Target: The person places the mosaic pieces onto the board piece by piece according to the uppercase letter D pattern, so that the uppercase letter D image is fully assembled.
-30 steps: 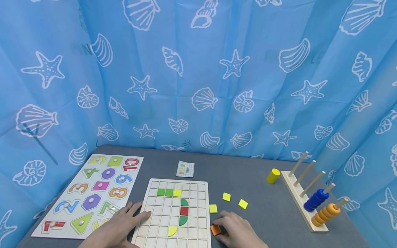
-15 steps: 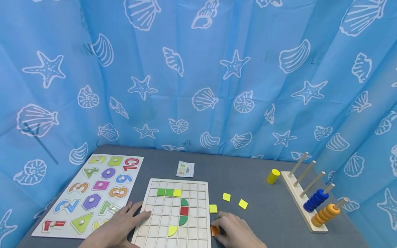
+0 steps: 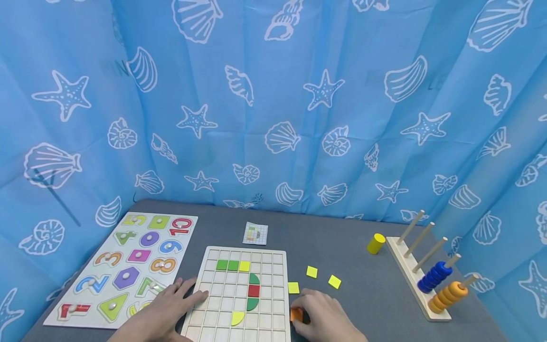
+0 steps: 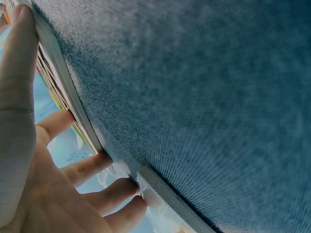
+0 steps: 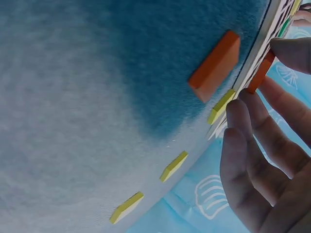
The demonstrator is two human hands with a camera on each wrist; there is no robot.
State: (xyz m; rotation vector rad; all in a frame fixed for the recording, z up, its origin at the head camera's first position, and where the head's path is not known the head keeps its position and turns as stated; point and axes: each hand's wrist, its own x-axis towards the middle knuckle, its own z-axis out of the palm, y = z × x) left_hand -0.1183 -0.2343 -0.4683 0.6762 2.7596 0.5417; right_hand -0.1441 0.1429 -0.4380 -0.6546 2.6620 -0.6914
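A pale wooden grid board [image 3: 266,308] lies at the front middle in the head view. Set in it are two green squares, a yellow square [image 3: 244,266], a red square [image 3: 254,290] between two green quarter-rounds, and a yellow quarter-round [image 3: 237,318]. My left hand [image 3: 164,306] rests along the board's left edge, its fingers spread loosely. Just right of the board, my right hand [image 3: 322,316] pinches an orange tile [image 5: 261,73] between thumb and fingertips, as the right wrist view shows. A second orange tile [image 5: 215,65] lies on the cloth below, mostly hidden from the head view.
Three yellow square tiles, one by the board [image 3: 293,288], lie beyond my right hand. A small pattern card [image 3: 255,233] sits behind the board. Left is a number-and-shape puzzle [image 3: 98,266]; right, a yellow cylinder [image 3: 376,243] and a peg stand [image 3: 419,280] with blue and orange beads.
My right hand's fingers have shifted slightly over the orange tile, turning it beside the board's edge. My left hand keeps its place on the board.
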